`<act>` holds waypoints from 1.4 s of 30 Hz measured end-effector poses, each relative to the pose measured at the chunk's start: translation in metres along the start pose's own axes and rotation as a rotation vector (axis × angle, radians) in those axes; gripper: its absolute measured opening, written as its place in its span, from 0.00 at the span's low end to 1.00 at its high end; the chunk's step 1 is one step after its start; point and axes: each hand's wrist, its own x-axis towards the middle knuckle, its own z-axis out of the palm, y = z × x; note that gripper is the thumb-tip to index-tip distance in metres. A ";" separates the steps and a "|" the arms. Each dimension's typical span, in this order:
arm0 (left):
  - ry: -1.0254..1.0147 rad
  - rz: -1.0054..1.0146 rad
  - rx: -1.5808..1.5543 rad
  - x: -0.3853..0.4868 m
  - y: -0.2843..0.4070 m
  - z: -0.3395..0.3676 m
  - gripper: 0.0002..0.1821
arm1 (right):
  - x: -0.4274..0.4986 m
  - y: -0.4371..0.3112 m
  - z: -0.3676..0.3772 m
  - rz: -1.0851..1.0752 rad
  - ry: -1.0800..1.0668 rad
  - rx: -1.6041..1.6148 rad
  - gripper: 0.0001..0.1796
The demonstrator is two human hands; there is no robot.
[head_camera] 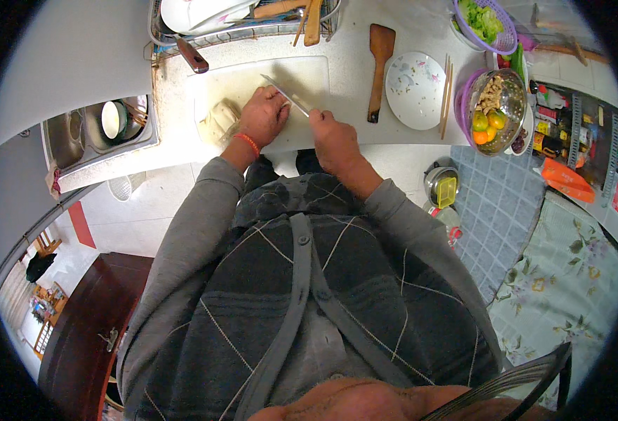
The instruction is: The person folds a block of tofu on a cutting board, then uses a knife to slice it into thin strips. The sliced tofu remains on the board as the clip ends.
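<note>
My right hand (335, 137) grips the handle of a kitchen knife (293, 101), its blade pointing up and to the left over a white cutting board (309, 73). Curled beside the blade, my left hand (264, 118) holds down a pale piece of food (286, 103), mostly hidden under the fingers. An orange-red bracelet (249, 143) circles my left wrist. Left of that hand, a larger pale lump of food (219, 122) lies on the board; its exact kind is unclear.
A wooden spatula (380, 63), a floral plate (415, 92) and chopsticks (447, 97) lie to the right. Beyond them are a metal colander (514, 118) with fruit and a purple basket (506, 29) with greens. A dish rack (256, 37) stands behind; the sink (66, 139) is left.
</note>
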 end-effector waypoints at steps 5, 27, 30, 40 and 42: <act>0.027 0.012 -0.003 0.003 0.002 0.000 0.07 | 0.000 0.000 0.003 -0.010 0.049 0.021 0.16; 0.116 0.029 0.030 -0.011 -0.004 0.014 0.13 | 0.025 0.018 0.033 -0.047 0.086 0.100 0.09; 0.122 0.057 0.007 -0.011 -0.008 0.012 0.13 | 0.019 0.011 0.026 0.000 0.081 0.109 0.08; 0.181 0.050 -0.008 -0.014 -0.002 0.015 0.08 | 0.025 -0.001 0.021 0.038 0.007 0.073 0.11; 0.165 0.009 -0.003 -0.012 -0.001 0.014 0.08 | 0.026 0.003 0.027 0.008 0.020 0.070 0.18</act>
